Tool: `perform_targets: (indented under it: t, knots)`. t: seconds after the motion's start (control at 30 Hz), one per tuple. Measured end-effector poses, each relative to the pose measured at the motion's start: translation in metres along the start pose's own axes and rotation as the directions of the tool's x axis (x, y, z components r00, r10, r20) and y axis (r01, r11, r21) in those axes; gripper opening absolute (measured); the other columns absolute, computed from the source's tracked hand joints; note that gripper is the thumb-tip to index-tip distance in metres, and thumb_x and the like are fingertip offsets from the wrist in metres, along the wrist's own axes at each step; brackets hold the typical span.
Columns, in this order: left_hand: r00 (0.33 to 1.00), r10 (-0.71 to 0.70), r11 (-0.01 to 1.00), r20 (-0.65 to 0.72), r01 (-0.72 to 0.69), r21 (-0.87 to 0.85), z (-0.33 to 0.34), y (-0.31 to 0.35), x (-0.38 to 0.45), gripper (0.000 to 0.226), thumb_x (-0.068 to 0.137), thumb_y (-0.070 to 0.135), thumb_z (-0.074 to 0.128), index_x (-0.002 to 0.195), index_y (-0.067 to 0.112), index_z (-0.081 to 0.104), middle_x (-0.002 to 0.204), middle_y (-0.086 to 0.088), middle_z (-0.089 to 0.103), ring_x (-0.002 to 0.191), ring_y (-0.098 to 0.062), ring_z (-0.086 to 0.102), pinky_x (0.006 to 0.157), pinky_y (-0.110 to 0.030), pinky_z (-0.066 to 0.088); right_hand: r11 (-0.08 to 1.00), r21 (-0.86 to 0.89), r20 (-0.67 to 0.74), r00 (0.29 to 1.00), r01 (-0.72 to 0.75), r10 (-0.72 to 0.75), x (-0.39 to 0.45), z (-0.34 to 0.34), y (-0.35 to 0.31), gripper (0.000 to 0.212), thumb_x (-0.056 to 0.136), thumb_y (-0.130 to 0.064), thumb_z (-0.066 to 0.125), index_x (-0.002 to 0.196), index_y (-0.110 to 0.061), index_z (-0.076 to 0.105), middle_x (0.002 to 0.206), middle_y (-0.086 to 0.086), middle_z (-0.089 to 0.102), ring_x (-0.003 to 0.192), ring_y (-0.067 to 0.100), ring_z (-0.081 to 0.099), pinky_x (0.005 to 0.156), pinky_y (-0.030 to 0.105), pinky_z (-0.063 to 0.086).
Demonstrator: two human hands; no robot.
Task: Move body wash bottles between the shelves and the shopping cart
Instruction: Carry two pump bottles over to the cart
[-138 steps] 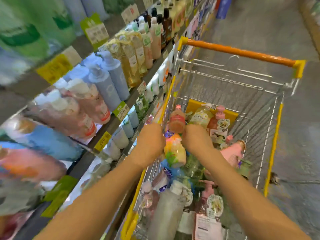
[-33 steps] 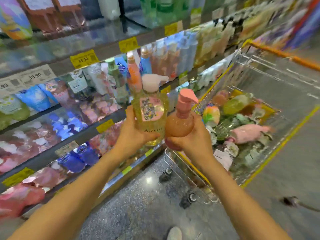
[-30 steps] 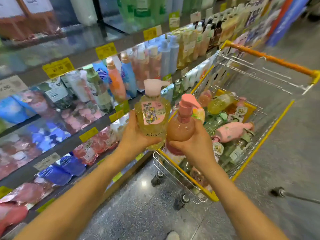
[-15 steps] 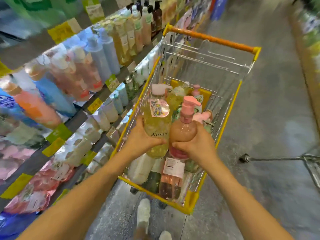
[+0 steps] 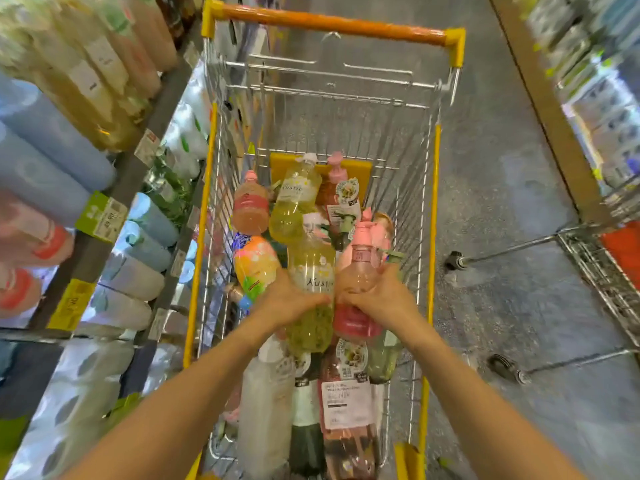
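Note:
My left hand [image 5: 289, 301] grips a yellow pump bottle [image 5: 311, 271] with a white pump, marked "Kustie". My right hand [image 5: 379, 301] grips a pink pump bottle [image 5: 360, 268] with a pink pump head. Both bottles are held side by side low inside the wire shopping cart [image 5: 433, 188], over the pile of body wash bottles lying there. In that pile are another yellow bottle [image 5: 294, 199], a peach bottle [image 5: 250, 207], an orange and green bottle [image 5: 256, 266] and a clear pink bottle [image 5: 348, 420] with a white label.
Shelves [image 5: 138, 174] on the left carry rows of blue, amber and pink bottles with yellow price tags. The cart's orange handle [image 5: 332, 24] lies at the far end. Grey floor runs along the right, where a second cart [image 5: 602, 268] and another shelf stand.
Over the last second both hands carried the two bottles from in front of the left shelves over the cart and lowered them into it. The view swung to look straight down the cart.

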State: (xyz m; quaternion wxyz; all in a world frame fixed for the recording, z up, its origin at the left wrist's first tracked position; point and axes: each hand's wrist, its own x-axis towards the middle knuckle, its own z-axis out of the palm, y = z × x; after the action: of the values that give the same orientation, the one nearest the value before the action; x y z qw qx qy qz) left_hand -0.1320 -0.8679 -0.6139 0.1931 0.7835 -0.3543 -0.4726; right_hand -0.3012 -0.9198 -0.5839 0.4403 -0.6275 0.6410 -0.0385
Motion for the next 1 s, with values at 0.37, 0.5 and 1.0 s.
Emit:
perform_targets:
  t: [0.37, 0.5, 1.0]
  knots:
    - [0.991, -0.057, 0.982, 0.119, 0.035, 0.185, 0.001, 0.010, 0.038, 0.117, 0.046, 0.073, 0.071, 0.135, 0.008, 0.029, 0.127, -0.007, 0.054, 0.112, -0.026, 0.057, 0.091, -0.042, 0.050, 0.996, 0.083, 0.076, 0.996, -0.041, 0.035, 0.042, 0.015, 0.001, 0.091, 0.064, -0.034, 0.085, 0.131, -0.012, 0.028, 0.125, 0.011, 0.050, 0.109, 0.026, 0.055, 0.089, 0.035, 0.048]
    - [0.988, -0.012, 0.968, 0.154, -0.027, 0.249, 0.003, 0.006, 0.041, 0.103, 0.052, 0.086, 0.062, 0.129, 0.020, 0.046, 0.121, 0.001, 0.061, 0.103, -0.016, 0.062, 0.087, -0.036, 0.053, 0.990, 0.133, 0.023, 0.999, -0.042, 0.039, 0.034, 0.017, 0.003, 0.124, 0.059, -0.044, 0.086, 0.148, -0.014, 0.005, 0.148, 0.013, 0.027, 0.132, 0.032, 0.035, 0.104, 0.040, 0.038]
    - [0.891, 0.018, 0.921, -0.453, 0.161, 0.354, -0.077, -0.025, -0.112, 0.016, 0.087, 0.014, 0.052, 0.081, 0.000, 0.057, 0.096, -0.025, 0.063, 0.092, -0.041, 0.060, 0.065, -0.038, 0.042, 0.574, -0.606, 0.196, 0.803, 0.551, -0.563, -0.064, 0.060, -0.102, 0.019, 0.088, -0.001, 0.049, 0.104, 0.000, 0.059, 0.108, 0.018, 0.058, 0.099, 0.033, 0.056, 0.064, 0.029, 0.030]
